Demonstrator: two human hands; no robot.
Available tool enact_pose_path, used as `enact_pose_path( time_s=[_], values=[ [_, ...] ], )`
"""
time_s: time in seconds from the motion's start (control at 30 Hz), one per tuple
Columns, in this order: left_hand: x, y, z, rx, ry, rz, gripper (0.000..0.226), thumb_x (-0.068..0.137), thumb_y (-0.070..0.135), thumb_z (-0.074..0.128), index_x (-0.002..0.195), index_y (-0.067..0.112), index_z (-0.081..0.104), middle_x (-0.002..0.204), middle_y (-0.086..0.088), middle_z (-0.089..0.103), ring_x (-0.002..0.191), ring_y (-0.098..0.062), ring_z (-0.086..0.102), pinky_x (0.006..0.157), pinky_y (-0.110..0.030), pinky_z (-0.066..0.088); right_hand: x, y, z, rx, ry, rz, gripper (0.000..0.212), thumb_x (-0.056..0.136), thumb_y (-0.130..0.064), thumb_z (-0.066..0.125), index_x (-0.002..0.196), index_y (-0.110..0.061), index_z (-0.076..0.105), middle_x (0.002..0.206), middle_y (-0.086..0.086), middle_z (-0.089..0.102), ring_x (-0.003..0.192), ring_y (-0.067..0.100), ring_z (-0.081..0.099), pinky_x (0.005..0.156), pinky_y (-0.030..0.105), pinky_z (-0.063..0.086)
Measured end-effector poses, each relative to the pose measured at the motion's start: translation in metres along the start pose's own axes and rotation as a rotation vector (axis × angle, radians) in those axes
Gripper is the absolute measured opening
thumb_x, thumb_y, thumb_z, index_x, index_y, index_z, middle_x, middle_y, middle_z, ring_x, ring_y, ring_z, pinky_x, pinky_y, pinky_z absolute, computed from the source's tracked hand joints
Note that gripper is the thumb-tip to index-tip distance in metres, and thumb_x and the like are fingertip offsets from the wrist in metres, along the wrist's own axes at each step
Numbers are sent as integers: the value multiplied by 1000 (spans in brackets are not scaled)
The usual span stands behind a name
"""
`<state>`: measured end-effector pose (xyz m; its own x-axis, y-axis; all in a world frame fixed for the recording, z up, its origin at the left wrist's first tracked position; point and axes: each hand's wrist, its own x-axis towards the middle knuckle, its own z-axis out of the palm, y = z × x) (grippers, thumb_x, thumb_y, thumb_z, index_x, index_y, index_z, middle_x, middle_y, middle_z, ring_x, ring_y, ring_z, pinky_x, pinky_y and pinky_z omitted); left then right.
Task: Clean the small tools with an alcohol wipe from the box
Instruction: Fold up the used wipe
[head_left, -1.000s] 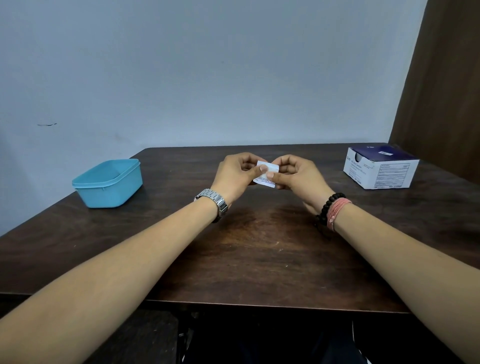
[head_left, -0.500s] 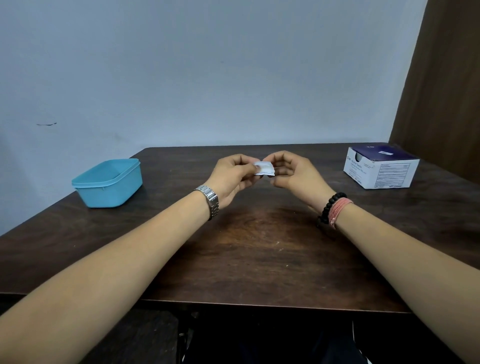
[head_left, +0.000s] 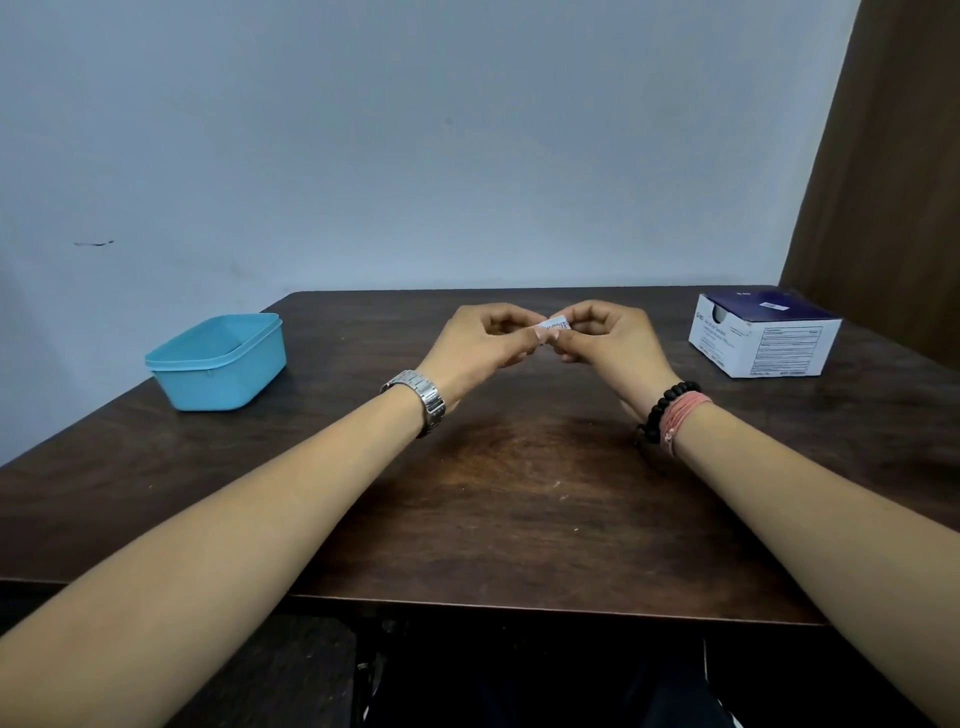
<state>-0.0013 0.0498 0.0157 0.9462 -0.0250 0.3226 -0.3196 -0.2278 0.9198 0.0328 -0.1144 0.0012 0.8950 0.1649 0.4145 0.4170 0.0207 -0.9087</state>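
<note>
A small white wipe packet (head_left: 555, 326) sits pinched between both hands above the middle of the dark wooden table (head_left: 519, 519). The left hand (head_left: 480, 345) grips its left end with thumb and curled fingers; the right hand (head_left: 610, 338) pinches its right end the same way. Dark print on the packet is too small to read. At far right stands the white and navy box (head_left: 763, 335), its side label lines illegible. At far left rests a blue plastic tub (head_left: 218, 364).

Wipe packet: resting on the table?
No, the wipe packet is pinched between the left hand and right hand, above the table.
</note>
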Motion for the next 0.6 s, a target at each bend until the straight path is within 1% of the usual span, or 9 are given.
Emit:
enact_pose_path(
  time_s=[0.07, 0.17, 0.27, 0.4, 0.5, 0.57, 0.6],
  values=[
    [1, -3, 0, 93, 42, 58, 8, 84, 14, 73, 92, 15, 73, 83, -9, 72, 72, -13, 63, 73, -27, 55, -1, -1, 1, 30, -10, 18, 11, 81, -3, 75, 85, -11, 68, 80, 6, 71, 71, 12, 65, 65, 19, 54],
    [1, -3, 0, 54, 75, 58, 8, 84, 9, 72, 89, 15, 72, 76, -7, 69, 67, -13, 62, 66, -22, 52, -3, -3, 3, 139, -53, 54, 16, 82, 2, 71, 86, -11, 66, 80, 5, 70, 68, 7, 65, 66, 18, 54],
    [1, -2, 2, -22, 70, 18, 6, 84, 8, 72, 88, 12, 70, 74, -7, 68, 66, -14, 63, 66, -21, 53, -2, -1, 4, 240, -62, 103, 16, 82, 6, 69, 86, -9, 64, 72, 1, 71, 65, 6, 65, 66, 17, 54],
    [1, -3, 5, -86, 58, -14, 6, 84, 8, 72, 87, 7, 68, 71, -7, 68, 63, -13, 64, 67, -21, 56, 0, 2, 2, 319, -56, 160, 6, 85, 2, 67, 89, -2, 65, 66, 0, 68, 58, 5, 62, 60, 16, 52],
    [1, -3, 5, -108, 61, -16, 5, 84, 9, 72, 83, 8, 67, 71, -8, 68, 62, -13, 64, 66, -21, 56, 0, 1, 1, 288, -64, 174, 1, 86, -1, 67, 86, -2, 66, 67, 3, 66, 58, 6, 58, 57, 16, 50],
    [1, -4, 5, -88, 75, -12, 7, 83, 11, 73, 81, 10, 67, 71, -8, 68, 64, -15, 64, 66, -22, 55, -1, 0, 2, 249, -52, 167, 3, 85, -3, 69, 83, -3, 66, 68, 3, 65, 59, 8, 57, 56, 17, 49],
    [2, -6, 5, -77, 91, -16, 8, 83, 12, 74, 80, 11, 67, 71, -8, 68, 65, -16, 64, 66, -23, 55, -1, 0, 1, 191, -36, 131, 5, 84, -4, 71, 81, -5, 67, 68, 3, 66, 60, 8, 57, 57, 18, 49]
  ],
)
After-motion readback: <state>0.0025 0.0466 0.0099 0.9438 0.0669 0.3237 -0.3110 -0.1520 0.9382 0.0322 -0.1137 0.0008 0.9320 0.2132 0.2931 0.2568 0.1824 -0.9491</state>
